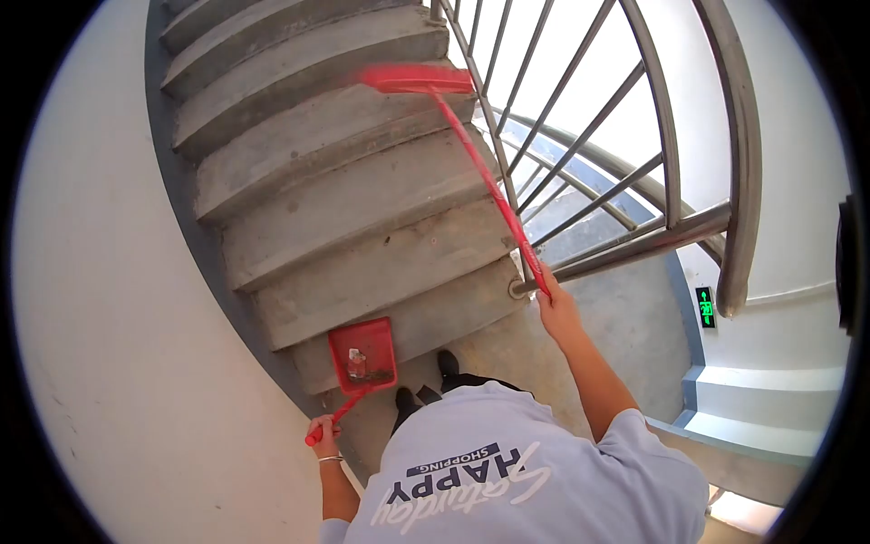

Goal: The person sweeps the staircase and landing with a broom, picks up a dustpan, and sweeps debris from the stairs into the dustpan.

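My right hand (560,310) is closed around the handle end of a red broom (485,172). The broom slants up and away, its red head lying across a step near the railing, the left end blurred. In my left hand (323,435) is the short handle of a red dustpan (364,335), held low by the bottom step. Some dirt and a crumpled whitish scrap (355,361) lie in the pan. The broom head is several steps above the dustpan, well apart from it.
Grey concrete steps (362,240) curve upward between a white wall (100,254) and a metal railing (671,127). My dark shoes (448,363) stand on the landing below. A green exit sign (705,307) hangs on the right wall.
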